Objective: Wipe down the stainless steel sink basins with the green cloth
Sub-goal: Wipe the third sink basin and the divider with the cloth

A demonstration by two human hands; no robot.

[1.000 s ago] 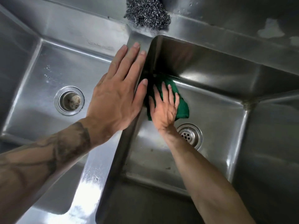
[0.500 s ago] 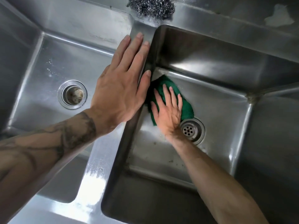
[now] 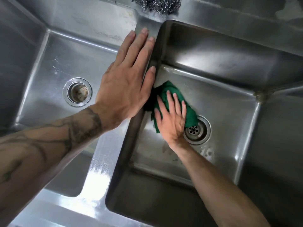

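Two rectangular stainless steel sink basins: left basin [image 3: 49,63], right basin [image 3: 221,89]. Two hands. Left hand [image 3: 126,82] lies flat on the steel divider ridge [image 3: 101,169] at frame centre, fingers straight and pressed together. Right hand [image 3: 172,122], fingers slightly spread, presses one crumpled green cloth [image 3: 191,115] onto the right basin floor, its edge overlapping the perforated round drain [image 3: 196,130]. Two drains counted, the open round drain [image 3: 77,92] being centre left. One grey steel wool scourer [image 3: 155,4], top edge.
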